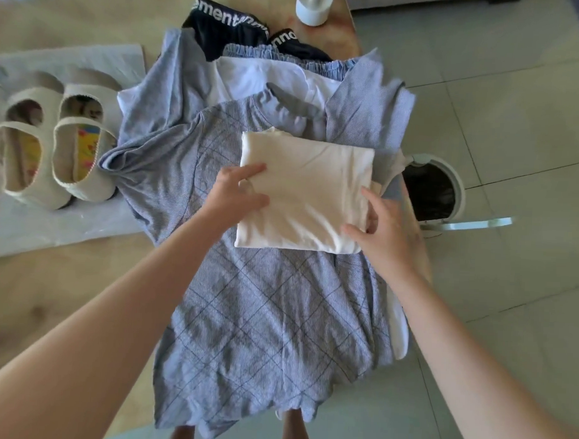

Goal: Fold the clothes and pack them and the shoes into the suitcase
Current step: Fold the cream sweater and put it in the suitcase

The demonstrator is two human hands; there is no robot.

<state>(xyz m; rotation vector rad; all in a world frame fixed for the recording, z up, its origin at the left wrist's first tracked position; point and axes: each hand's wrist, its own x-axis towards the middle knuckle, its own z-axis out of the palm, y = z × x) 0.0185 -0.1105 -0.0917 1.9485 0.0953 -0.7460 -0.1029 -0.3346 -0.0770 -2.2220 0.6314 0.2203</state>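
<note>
Pressed at both side edges, the folded cream garment (305, 193) was held flat between the two hands. The left hand (236, 193) was laid over its left edge with the fingers stretched out fairly straight on top of the cloth. The right hand (386, 232) was set on the right edge, thumb and forefinger spread apart and resting on the fabric; nothing was seen pinched.

Directly beneath the hands, a blue-grey checked shirt (261, 317) was spread out unfolded, and the cream garment lay on its upper part. The shirt's hem hung over the near edge of the wooden table (32, 309).

Beyond the grip, further from the person, a white garment (253, 77) was partly covered by the shirt's collar. Behind that lay a piece with a gathered blue waistband (251, 50), and then dark underwear (223, 20) with white lettering on the band. A white cylinder (312, 6) stood at the far edge of the table.

Well to the left of the left hand, a pair of cream strap shoes (89, 187) with colourful insoles was set side by side on a white plastic sheet (61, 231), just beside the shirt's sleeve.

To the right of the right hand, off the table, a white waste bin (459, 192) with a dark liner stood on the tiled floor (515, 96).
</note>
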